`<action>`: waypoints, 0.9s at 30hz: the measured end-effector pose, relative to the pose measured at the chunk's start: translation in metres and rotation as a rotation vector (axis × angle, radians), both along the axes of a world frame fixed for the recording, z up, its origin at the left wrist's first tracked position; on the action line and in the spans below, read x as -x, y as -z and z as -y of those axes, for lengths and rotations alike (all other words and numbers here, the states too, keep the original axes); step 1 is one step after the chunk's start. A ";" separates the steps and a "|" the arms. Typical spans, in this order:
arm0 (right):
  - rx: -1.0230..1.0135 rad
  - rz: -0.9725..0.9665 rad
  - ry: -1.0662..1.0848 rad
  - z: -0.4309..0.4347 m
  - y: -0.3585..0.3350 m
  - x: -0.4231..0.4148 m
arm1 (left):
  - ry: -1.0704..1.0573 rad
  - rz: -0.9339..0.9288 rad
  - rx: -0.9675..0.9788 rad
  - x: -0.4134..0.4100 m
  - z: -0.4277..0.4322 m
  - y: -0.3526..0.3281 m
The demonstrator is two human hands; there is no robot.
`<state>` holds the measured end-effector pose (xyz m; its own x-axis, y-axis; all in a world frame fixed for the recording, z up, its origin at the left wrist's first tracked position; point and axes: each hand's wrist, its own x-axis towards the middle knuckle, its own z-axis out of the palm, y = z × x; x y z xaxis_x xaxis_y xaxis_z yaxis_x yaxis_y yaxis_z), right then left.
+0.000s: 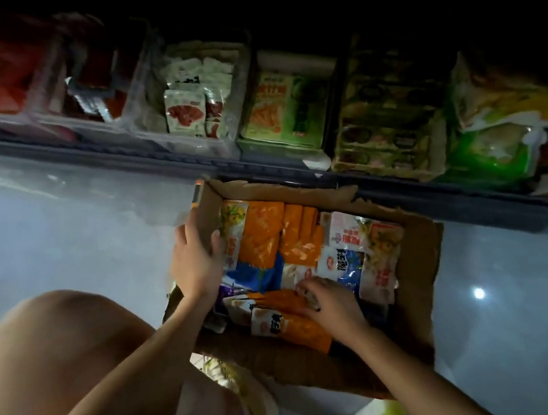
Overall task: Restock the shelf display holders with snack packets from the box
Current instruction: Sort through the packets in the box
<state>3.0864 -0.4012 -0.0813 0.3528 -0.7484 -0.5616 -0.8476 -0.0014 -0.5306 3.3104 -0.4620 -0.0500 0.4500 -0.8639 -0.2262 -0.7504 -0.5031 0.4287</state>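
Box [423, 258] lies on the floor just before the shelf [155, 154], long axis parallel to the shelf edge, top open; packets [262, 233] lie flat inside, mostly orange, some white and blue, axes mixed; print on them too blurred to read; left hand [196, 258] grips the box's left wall, thumb inside; right hand [332, 300] rests on the box's near packets, fingers bent down, grip cannot be told; stocked holders [151, 119] stand beyond the box.
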 end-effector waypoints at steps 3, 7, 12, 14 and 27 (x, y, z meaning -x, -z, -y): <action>0.063 -0.055 -0.086 0.000 0.010 -0.004 | 0.015 0.023 0.034 0.001 -0.002 0.005; 0.114 -0.127 -0.122 -0.003 0.010 -0.013 | 0.057 -0.002 0.050 -0.004 -0.003 0.005; 0.161 -0.267 -0.158 -0.012 0.003 -0.026 | 0.185 -0.071 0.000 -0.011 -0.007 -0.006; 0.170 -0.281 -0.096 -0.021 -0.002 -0.032 | 0.273 -0.041 -0.058 -0.018 -0.011 -0.016; -0.020 -0.181 0.336 -0.074 -0.025 -0.037 | 0.819 -0.131 -0.176 -0.015 -0.038 -0.105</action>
<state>3.1230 -0.3274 -0.0562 -0.0164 -0.7935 -0.6083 -0.8791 0.3013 -0.3693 3.3254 -0.4243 0.0552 -0.3421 -0.8527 -0.3949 -0.8566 0.1102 0.5042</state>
